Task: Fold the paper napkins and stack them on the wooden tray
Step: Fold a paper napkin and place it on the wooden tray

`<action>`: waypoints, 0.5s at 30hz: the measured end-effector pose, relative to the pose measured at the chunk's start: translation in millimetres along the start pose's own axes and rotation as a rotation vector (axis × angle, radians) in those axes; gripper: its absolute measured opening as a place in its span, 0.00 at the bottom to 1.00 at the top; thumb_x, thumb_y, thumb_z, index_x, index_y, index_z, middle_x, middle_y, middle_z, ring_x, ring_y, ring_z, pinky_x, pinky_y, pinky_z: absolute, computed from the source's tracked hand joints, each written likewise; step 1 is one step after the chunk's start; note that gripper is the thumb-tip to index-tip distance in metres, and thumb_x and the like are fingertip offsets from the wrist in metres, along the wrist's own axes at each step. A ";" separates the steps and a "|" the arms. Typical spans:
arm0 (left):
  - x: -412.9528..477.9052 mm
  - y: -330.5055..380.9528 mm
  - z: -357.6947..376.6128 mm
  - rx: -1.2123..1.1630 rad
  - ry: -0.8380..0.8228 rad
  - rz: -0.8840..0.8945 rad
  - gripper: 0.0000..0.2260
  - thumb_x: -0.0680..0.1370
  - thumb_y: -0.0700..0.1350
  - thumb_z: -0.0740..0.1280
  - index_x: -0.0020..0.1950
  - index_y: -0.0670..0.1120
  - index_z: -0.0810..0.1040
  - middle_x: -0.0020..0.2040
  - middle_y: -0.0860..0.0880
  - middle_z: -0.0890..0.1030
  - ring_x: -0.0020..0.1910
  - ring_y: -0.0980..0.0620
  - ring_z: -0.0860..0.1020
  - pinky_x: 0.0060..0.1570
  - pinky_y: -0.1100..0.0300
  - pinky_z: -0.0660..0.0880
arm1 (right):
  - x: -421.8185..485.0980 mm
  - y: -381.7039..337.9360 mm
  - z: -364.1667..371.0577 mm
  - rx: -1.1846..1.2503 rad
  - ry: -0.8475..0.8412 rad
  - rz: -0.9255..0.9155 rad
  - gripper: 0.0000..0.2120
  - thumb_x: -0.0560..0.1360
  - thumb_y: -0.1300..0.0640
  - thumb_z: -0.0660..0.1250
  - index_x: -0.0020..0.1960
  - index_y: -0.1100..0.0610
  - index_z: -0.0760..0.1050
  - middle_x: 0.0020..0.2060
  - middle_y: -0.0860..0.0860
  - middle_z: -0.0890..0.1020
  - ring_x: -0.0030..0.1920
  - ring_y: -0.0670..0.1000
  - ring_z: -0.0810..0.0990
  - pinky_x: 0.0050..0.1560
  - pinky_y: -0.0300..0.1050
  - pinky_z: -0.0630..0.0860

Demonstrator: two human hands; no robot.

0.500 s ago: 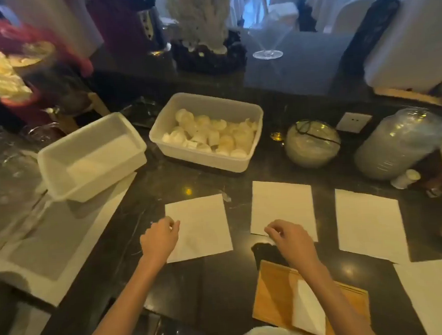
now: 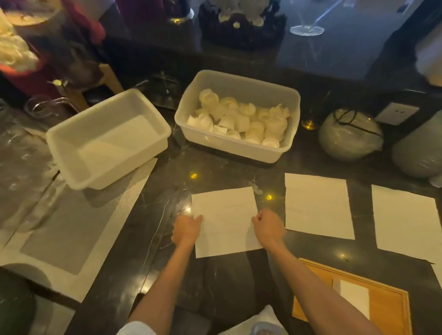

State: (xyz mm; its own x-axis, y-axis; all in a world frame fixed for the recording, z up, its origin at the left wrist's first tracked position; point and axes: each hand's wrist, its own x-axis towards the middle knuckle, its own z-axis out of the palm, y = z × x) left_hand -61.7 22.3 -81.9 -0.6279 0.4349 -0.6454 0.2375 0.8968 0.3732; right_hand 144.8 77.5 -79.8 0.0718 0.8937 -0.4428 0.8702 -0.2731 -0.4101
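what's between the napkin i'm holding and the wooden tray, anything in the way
Nothing on the counter blocks it. The napkin, gripped at its side edges by the left hand and right hand, has only bare dark counter between it and the wooden tray. Only your own right forearm crosses that stretch.

1. Dim, warm indoor light; small yellow lamp reflections glint on the dark polished counter (image 2: 165,190).
2. Paler daylight enters top right.
3. Wide-angle lens bends edges; the upper-left decoration (image 2: 6,42) blurs softly.
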 end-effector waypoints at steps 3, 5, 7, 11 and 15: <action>0.3 0.9 -0.3 0.012 0.000 0.044 0.10 0.77 0.43 0.67 0.52 0.38 0.83 0.56 0.39 0.83 0.57 0.37 0.80 0.56 0.46 0.77 | -1.0 2.8 5.0 0.000 -0.011 0.011 0.10 0.82 0.52 0.63 0.54 0.57 0.79 0.49 0.53 0.83 0.47 0.51 0.80 0.45 0.42 0.74; -3.3 4.0 -4.8 0.019 0.016 0.167 0.06 0.76 0.38 0.64 0.45 0.40 0.80 0.50 0.40 0.82 0.55 0.37 0.78 0.56 0.49 0.74 | -3.6 6.5 2.8 0.092 -0.021 0.015 0.08 0.82 0.53 0.63 0.52 0.57 0.78 0.47 0.52 0.81 0.48 0.51 0.80 0.44 0.41 0.74; -8.8 13.4 -14.6 -0.096 -0.043 0.316 0.06 0.75 0.36 0.65 0.39 0.44 0.73 0.41 0.46 0.77 0.47 0.43 0.76 0.45 0.54 0.71 | -9.7 14.0 -6.3 0.297 -0.065 0.036 0.05 0.81 0.54 0.65 0.47 0.53 0.76 0.43 0.48 0.80 0.50 0.53 0.81 0.41 0.39 0.72; -36.9 54.4 -51.7 -0.106 -0.317 0.659 0.03 0.79 0.37 0.66 0.48 0.42 0.72 0.41 0.47 0.75 0.42 0.49 0.74 0.43 0.56 0.72 | -32.1 42.3 -29.7 0.257 -0.226 -0.070 0.06 0.77 0.47 0.70 0.43 0.46 0.76 0.42 0.43 0.81 0.49 0.48 0.82 0.48 0.43 0.79; -89.8 110.5 -78.9 0.121 -0.605 1.004 0.02 0.80 0.41 0.65 0.52 0.45 0.74 0.41 0.52 0.79 0.37 0.60 0.77 0.39 0.66 0.75 | -40.9 44.9 -77.1 0.415 -0.116 -0.283 0.32 0.72 0.37 0.71 0.73 0.43 0.68 0.71 0.42 0.71 0.68 0.45 0.69 0.67 0.49 0.71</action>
State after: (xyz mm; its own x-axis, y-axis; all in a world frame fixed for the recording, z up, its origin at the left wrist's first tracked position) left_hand -37.6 76.0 70.0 0.3268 0.8889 -0.3211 0.5140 0.1180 0.8497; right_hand 218.6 56.2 -18.6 -0.2133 0.9143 -0.3442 0.5793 -0.1653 -0.7981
